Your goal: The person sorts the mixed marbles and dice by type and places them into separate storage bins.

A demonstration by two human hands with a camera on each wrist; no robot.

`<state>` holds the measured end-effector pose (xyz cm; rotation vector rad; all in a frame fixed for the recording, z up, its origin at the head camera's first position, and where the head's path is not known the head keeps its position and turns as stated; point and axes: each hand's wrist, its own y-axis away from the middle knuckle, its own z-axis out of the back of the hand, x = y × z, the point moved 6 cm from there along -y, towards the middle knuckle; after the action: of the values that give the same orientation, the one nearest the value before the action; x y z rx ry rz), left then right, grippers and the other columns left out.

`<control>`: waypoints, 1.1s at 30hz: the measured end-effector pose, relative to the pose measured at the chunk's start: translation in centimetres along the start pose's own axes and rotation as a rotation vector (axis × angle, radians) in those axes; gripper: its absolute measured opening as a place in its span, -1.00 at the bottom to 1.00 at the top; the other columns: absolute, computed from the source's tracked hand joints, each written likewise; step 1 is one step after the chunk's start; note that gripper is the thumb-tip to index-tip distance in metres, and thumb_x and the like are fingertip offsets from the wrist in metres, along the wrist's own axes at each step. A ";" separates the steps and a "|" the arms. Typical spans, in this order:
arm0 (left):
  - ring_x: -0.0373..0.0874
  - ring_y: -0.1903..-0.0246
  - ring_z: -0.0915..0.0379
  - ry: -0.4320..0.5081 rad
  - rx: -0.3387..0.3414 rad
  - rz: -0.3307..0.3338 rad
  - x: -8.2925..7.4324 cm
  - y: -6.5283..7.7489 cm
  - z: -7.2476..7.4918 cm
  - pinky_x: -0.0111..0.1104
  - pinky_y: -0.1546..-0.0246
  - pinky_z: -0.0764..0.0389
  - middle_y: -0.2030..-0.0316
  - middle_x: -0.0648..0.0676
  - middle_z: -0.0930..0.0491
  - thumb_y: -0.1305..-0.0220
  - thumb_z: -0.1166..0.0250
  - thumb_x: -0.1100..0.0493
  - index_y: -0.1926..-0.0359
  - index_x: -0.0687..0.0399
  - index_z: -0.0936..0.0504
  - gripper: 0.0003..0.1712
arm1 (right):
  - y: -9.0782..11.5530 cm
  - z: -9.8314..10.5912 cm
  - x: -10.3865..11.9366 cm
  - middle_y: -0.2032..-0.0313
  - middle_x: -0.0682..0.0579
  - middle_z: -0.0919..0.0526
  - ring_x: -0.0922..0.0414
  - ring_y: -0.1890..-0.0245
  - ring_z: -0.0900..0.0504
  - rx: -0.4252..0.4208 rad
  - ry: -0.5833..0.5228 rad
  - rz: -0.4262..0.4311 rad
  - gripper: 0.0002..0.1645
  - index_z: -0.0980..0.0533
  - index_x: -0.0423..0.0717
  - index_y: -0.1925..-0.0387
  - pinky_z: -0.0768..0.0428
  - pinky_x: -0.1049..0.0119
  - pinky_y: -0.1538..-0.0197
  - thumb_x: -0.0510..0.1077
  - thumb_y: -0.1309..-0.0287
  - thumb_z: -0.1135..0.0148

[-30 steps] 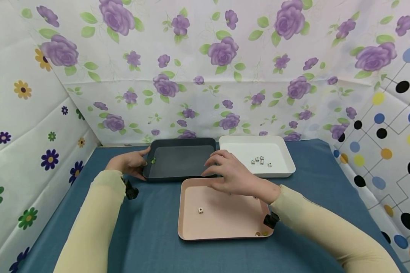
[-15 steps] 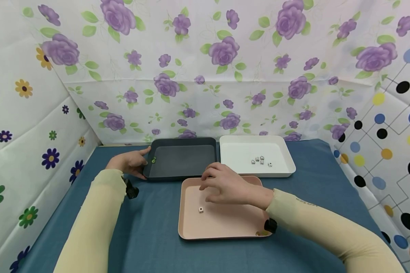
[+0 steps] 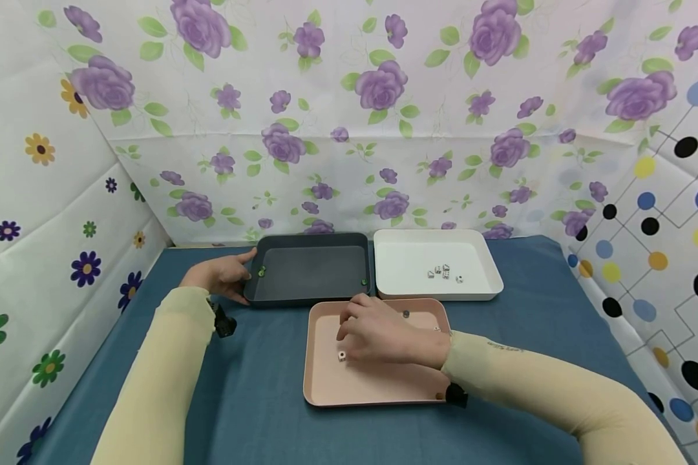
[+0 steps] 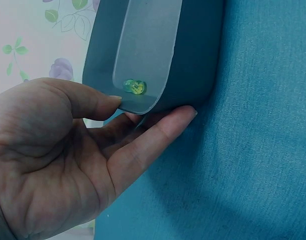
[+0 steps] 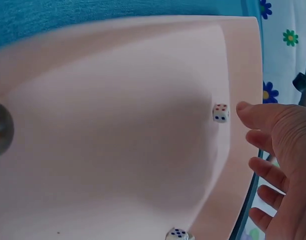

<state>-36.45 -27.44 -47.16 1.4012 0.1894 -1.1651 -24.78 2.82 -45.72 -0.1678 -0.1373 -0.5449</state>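
At the left end of a dark grey tray (image 3: 311,265), my left hand (image 3: 221,276) holds the short side, thumb at the rim and fingers along the outer wall. Green-yellow glass marbles (image 4: 135,86) lie inside near that end, and another green marble (image 3: 364,281) sits at its right. My right hand (image 3: 384,332) hovers over the pink tray (image 3: 326,387) with loosely bent fingers and nothing visible in them. Close to its thumb is a white die (image 5: 220,113). A second die (image 5: 177,234) shows at the bottom of the right wrist view.
A white tray (image 3: 474,258) with several dice (image 3: 445,274) stands at the back right, beside the dark tray. A dark marble (image 3: 406,314) and a brownish marble (image 3: 439,396) lie in the pink tray. Blue cloth (image 3: 250,387) covers the table; patterned fabric surrounds it.
My right hand has moved from near the dark tray's right end down over the pink tray toward the die. A green marble now shows at the dark tray's right. My left hand stays put.
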 end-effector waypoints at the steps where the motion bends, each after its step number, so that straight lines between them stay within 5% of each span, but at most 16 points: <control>1: 0.47 -0.33 -0.26 -0.002 0.002 -0.002 0.0 0.0 0.0 0.10 -0.01 -0.67 -0.50 0.62 0.24 -0.62 0.25 0.39 -0.57 -0.37 0.60 -0.09 | 0.0 -0.2 0.0 0.01 0.15 -0.60 0.08 -0.11 -0.39 0.003 0.002 -0.006 -0.75 -0.76 0.24 0.13 -0.47 0.10 -0.18 0.16 -0.18 -0.48; 33: 0.47 -0.34 -0.24 0.005 0.008 -0.003 -0.1 0.1 0.0 0.11 -0.02 -0.66 -0.51 0.61 0.27 -0.62 0.25 0.39 -0.57 -0.36 0.60 -0.09 | -0.9 -1.5 0.4 0.07 0.16 -0.61 0.11 -0.11 -0.38 0.044 0.054 -0.073 -0.82 -0.72 0.27 0.38 -0.47 0.12 -0.14 0.21 -0.14 -0.50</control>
<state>-36.38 -27.39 -47.02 1.4114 0.1904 -1.1663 -24.83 1.58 -46.97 -0.1058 -0.1032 -0.6180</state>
